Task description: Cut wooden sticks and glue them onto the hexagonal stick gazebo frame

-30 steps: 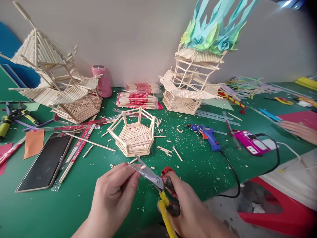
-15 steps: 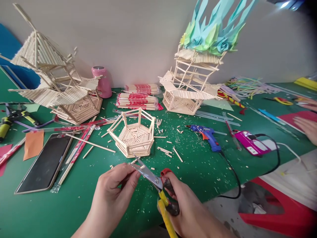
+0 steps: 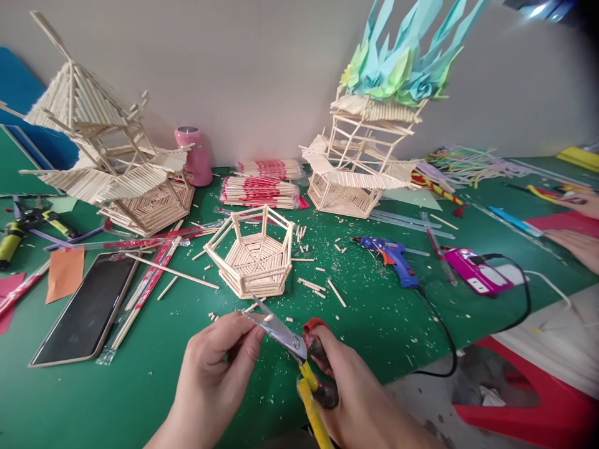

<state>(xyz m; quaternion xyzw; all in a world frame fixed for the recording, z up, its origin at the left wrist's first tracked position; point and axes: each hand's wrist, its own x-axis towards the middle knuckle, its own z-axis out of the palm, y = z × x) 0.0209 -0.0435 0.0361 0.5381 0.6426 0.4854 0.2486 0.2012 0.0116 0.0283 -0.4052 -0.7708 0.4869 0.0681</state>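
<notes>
My right hand (image 3: 341,368) is closed on the handles of a pair of scissors (image 3: 287,337), whose blades point up and left, slightly parted. Thumb and fingers of my left hand (image 3: 219,355) pinch a short wooden stick (image 3: 268,318) whose pale end shows between the blades; most of it is hidden by the fingers. Just beyond the blades sits a small hexagonal frame (image 3: 255,274) built of wooden sticks, with a slatted floor, short posts and a top rail. Cut stick pieces (image 3: 311,285) lie to its right.
A blue glue gun (image 3: 393,259) is cabled to a pink power strip (image 3: 472,268). Stick towers stand at left (image 3: 121,181) and right (image 3: 360,156). Stick bundles (image 3: 259,191), a pink bottle (image 3: 196,156), a phone (image 3: 87,308) and pliers (image 3: 28,224) lie around. Another person's hand (image 3: 575,243) is at far right.
My hands and the scissors hold nearly the same pose. At far right the other person's hands have shifted, one now at the yellow and red scissors there.
</notes>
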